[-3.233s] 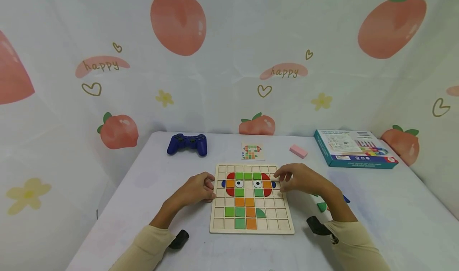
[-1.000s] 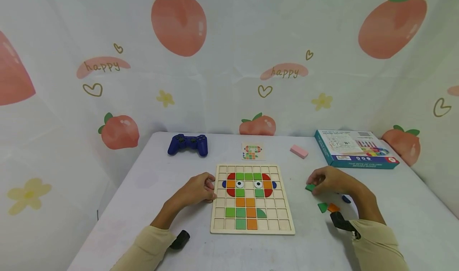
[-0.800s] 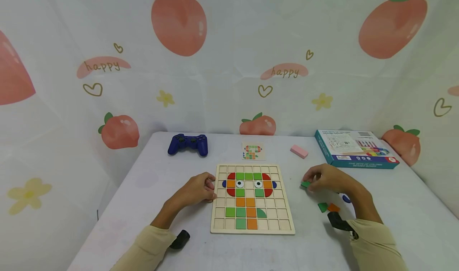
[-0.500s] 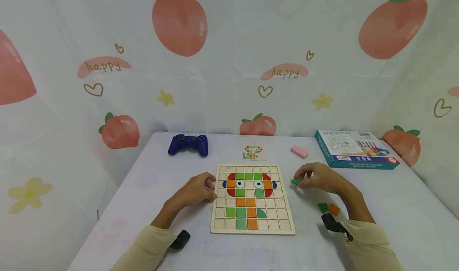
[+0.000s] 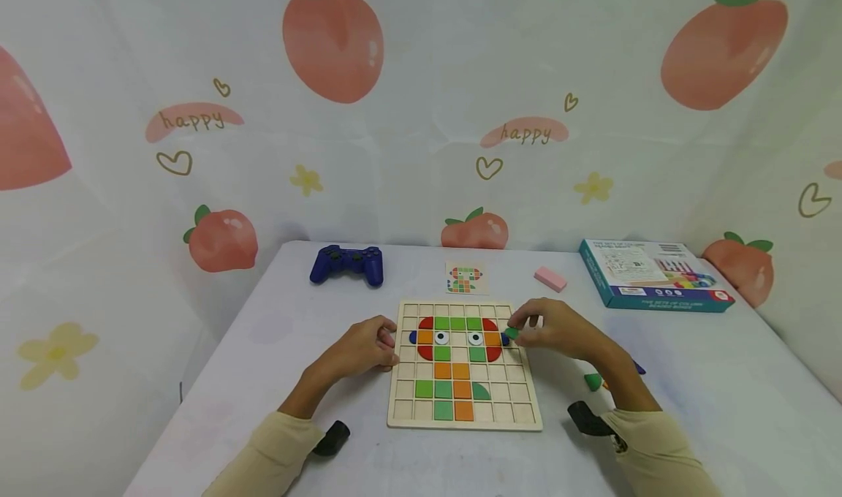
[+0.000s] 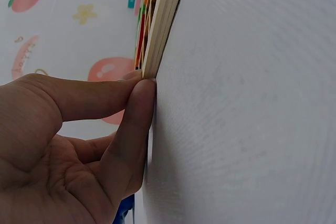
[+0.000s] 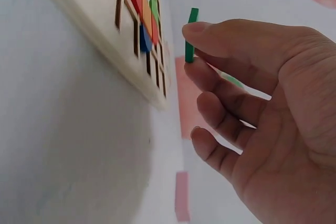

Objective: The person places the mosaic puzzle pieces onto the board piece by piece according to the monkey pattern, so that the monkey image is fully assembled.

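A wooden grid board [image 5: 503,393] lies mid-table, bearing a pattern of green, orange, red and blue tiles and two eye pieces. At its left side my left hand [image 5: 360,346] pinches the rim; the left wrist view shows thumb and finger at the board's edge [image 6: 166,22]. My right hand [image 5: 559,330] holds a small green tile [image 7: 190,35] on edge between thumb and finger, above the board's upper right. In the head view this tile [image 5: 511,332] overlaps the blue piece [image 5: 505,340] at the pattern's right end.
Behind the board lies a pattern card [image 5: 467,278], with a pink block [image 5: 550,278] to its right. A blue game controller [image 5: 346,264] sits back left, a flat box [image 5: 654,274] back right. Loose pieces, including a green one [image 5: 593,382], lie partly hidden by the right forearm.
My right hand went from the board to the loose pieces, picked up a green tile and carried it left to the board's upper right. The left hand stays at the rim.
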{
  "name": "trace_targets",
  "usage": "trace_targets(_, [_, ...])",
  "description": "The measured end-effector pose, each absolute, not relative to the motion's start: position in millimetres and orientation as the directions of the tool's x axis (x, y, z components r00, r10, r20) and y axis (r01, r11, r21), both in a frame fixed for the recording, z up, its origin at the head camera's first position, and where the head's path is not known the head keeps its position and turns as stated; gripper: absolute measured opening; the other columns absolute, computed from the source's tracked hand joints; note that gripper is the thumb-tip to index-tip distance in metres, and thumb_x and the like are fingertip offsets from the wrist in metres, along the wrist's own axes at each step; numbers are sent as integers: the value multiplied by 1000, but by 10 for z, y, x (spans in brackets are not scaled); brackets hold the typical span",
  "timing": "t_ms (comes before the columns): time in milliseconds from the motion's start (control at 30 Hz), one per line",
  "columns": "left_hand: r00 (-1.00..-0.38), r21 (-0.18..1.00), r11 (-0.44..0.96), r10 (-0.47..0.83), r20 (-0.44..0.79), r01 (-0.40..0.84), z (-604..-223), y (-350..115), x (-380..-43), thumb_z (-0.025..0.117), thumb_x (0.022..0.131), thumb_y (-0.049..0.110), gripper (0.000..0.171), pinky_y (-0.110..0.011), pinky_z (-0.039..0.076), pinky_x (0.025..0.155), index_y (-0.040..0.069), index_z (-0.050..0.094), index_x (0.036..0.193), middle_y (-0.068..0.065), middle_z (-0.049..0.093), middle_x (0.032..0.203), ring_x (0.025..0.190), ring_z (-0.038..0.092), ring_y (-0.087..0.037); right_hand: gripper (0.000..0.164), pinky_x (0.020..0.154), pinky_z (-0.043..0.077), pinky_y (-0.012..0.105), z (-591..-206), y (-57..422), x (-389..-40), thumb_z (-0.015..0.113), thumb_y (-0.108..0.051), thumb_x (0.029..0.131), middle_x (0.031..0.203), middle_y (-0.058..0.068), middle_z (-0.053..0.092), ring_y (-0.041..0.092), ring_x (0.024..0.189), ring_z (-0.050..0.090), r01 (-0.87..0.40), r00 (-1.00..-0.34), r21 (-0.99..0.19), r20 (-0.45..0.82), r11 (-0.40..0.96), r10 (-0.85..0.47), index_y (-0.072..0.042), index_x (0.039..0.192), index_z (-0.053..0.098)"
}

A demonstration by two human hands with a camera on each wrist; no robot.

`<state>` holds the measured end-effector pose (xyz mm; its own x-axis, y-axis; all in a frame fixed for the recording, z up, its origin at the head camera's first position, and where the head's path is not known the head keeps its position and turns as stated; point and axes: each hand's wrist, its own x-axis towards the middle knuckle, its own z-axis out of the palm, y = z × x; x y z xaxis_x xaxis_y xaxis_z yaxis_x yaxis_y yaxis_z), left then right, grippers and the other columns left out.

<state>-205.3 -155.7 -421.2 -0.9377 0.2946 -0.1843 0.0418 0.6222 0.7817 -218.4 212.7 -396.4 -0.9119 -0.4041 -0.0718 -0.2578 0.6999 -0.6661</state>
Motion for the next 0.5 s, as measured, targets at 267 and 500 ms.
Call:
trace_targets(267, [-938, 782, 622, 295, -181, 45, -4208, -1559, -2051, 83, 87, 3, 50, -31, 56, 78, -3, 61, 132, -6, 64, 100, 86, 61, -17, 19, 82, 51, 37, -4004, 1926, -2163, 79, -17, 89, 103, -2, 70, 25, 103, 56, -315, -891, -660, -41, 682, -451, -14, 107, 80])
trace_targets(500, [-938, 783, 621, 293, -186, 39, -4213, -1555, -2054, 83, 87, 2, 51, -31, 56, 78, -4, 61, 132, -6, 64, 100, 86, 61, -17, 20, 87, 51, 38, -4017, 1738, -2121, 82, -18, 90, 105, -5, 70, 23, 106, 56, -368, -866, -654, -17, 661, -500, -15, 110, 81])
